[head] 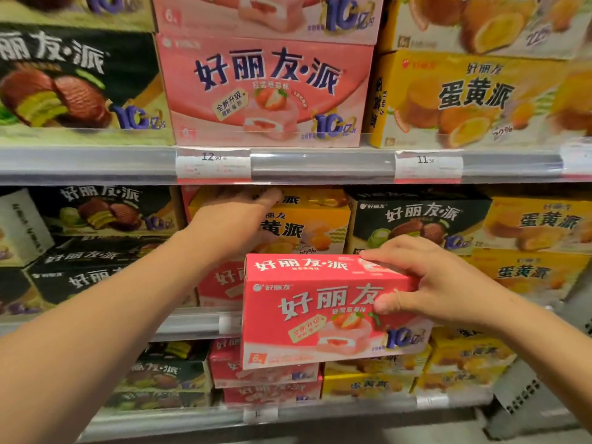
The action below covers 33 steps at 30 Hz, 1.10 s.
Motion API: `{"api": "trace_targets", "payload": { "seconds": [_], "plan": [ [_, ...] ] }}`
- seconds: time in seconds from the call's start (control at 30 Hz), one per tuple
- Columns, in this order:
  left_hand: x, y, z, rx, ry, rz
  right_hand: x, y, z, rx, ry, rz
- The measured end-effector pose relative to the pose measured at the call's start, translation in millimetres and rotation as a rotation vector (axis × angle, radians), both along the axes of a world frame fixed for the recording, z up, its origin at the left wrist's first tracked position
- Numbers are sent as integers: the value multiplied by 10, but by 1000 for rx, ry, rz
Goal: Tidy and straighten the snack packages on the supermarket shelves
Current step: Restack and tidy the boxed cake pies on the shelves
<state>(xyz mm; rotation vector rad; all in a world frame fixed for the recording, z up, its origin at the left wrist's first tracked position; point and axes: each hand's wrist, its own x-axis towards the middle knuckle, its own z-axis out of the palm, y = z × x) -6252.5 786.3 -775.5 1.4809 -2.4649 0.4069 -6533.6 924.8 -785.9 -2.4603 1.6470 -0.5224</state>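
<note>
The right hand [448, 283] holds a pink strawberry pie box [323, 310] at its right end, with the fingers curled over the top edge and the thumb pressed on the printed front. The box is in front of the middle shelf, its long axis going left to right, slightly tilted, and the front face turned toward the camera. The left hand [234, 219] reaches deeper and rests on a yellow box [314, 225]; its fingers look fairly straight on the top.
</note>
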Motion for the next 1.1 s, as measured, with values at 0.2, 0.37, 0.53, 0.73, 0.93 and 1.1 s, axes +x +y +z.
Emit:
{"api": "trace_targets", "payload": {
  "seconds": [0.2, 0.37, 0.53, 0.73, 0.93, 1.1],
  "plan": [
    [287, 325, 138, -135, -204, -75, -121, 188, 134, 16, -110, -37],
    [1073, 699, -94, -221, -129, -255, -72, 270, 420, -11, -356, -15],
    [1647, 826, -554, 40, -153, -169, 372, 68, 539, -101, -338, -44],
    [1862, 789, -834, 106, -139, -163, 930, -327, 386, -287, -66, -153],
    [1872, 820, -846, 114, -115, -183, 1138, -670, 66, -555, 157, -258],
    [1814, 842, -831, 130, -120, -207, 1145, -992, 64, -387, 228, -453]
  ]
}}
